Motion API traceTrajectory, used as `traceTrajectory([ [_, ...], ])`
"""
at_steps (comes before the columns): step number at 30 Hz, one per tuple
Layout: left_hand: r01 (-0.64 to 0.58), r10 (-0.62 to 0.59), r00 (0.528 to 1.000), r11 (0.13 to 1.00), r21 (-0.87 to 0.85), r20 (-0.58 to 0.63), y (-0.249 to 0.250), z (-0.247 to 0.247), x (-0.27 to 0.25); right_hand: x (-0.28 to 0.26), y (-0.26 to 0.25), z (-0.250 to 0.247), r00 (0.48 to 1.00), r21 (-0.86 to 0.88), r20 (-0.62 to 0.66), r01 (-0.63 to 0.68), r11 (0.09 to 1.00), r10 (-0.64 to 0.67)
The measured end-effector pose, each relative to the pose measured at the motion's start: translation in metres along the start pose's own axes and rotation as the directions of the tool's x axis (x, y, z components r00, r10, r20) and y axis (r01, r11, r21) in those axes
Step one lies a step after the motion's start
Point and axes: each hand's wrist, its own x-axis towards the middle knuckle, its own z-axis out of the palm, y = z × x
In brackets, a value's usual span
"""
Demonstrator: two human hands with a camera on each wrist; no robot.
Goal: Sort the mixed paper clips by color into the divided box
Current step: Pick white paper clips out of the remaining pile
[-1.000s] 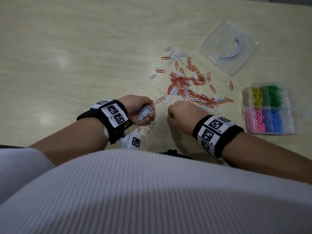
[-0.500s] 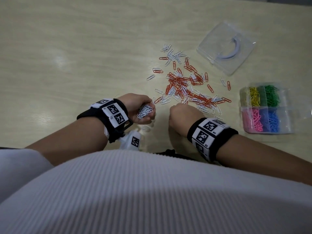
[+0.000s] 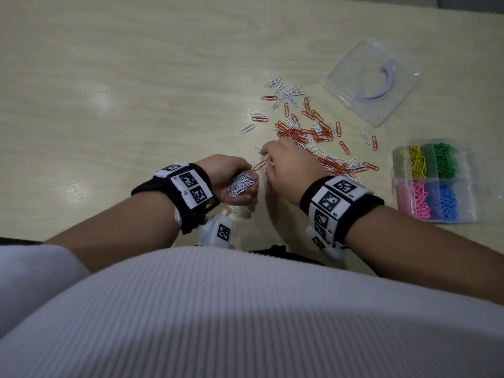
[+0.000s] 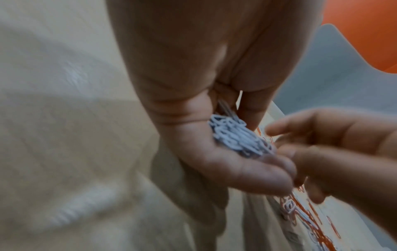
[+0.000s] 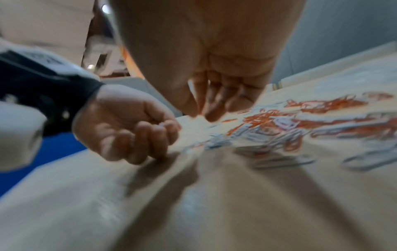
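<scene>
My left hand [image 3: 244,184] lies palm up near the table's front edge and cups a bunch of white paper clips [image 3: 241,184], which the left wrist view shows heaped in the palm [image 4: 236,137]. My right hand [image 3: 268,159] reaches down to the near-left end of the mixed pile of orange and white clips [image 3: 313,135]. Its fingers [image 5: 212,112] point down at the table, blurred, with nothing plainly held. The clear divided box [image 3: 470,186] stands at the right. It holds yellow [image 3: 416,162], green [image 3: 446,162], pink [image 3: 414,199] and blue clips [image 3: 447,201].
The box's clear lid [image 3: 371,80] lies beyond the pile at the back right. A few stray clips [image 3: 257,117] are scattered left of the pile. The pale wooden table [image 3: 109,91] stretches bare to the left. My white ribbed top fills the bottom of the head view.
My right hand has moved forward and left from a closed fist near the table edge to the near end of the pile, fingers now pointing down. The left hand has stayed put with its clips.
</scene>
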Motion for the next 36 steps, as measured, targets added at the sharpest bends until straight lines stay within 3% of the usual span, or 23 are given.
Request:
traceTrajectory([
  [3, 0.005, -0.005, 1.000, 1.000, -0.018, -0.009, -0.001, -0.002, 0.000, 0.005, 0.019, 0.005, 0.993, -0.297, 0.100, 0.082, 0.951, -0.055],
  [8, 0.020, -0.020, 1.000, 1.000, -0.005, -0.024, 0.001, -0.006, 0.001, 0.003, 0.031, 0.007, 0.997, -0.376, 0.049, 0.076, 0.923, -0.062],
  [15, 0.006, -0.004, 0.999, 0.999, 0.042, -0.041, 0.004, -0.004, 0.002, 0.003, 0.029, -0.004, 0.995, -0.397, 0.084, 0.081, 0.914, -0.051],
  [18, -0.007, 0.009, 0.999, 0.999, 0.052, -0.049, 0.005, -0.004, 0.003, 0.002, 0.014, -0.013, 0.991, -0.267, 0.038, 0.135, 0.954, -0.129],
  [23, -0.054, 0.052, 0.998, 0.998, -0.045, -0.044, 0.005, -0.005, 0.003, 0.006, -0.024, -0.013, 0.955, -0.116, 0.087, 0.291, 0.950, -0.282],
  [26, 0.000, 0.002, 1.000, 0.994, -0.111, 0.012, 0.003, -0.011, 0.003, 0.017, -0.017, -0.011, 0.987, 0.014, -0.001, 0.158, 0.987, -0.158],
  [28, 0.021, -0.021, 1.000, 0.995, -0.094, -0.002, 0.002, -0.015, 0.002, 0.028, -0.005, -0.010, 0.997, -0.101, 0.046, 0.063, 0.993, -0.059],
  [31, 0.021, -0.022, 0.999, 0.998, -0.054, -0.029, 0.001, -0.019, -0.002, 0.040, 0.006, -0.003, 0.994, -0.318, 0.100, 0.071, 0.945, -0.040],
  [36, 0.009, -0.013, 0.998, 0.998, -0.068, -0.068, 0.002, -0.029, -0.004, 0.050, 0.002, -0.002, 0.992, -0.365, 0.127, 0.051, 0.930, -0.004],
])
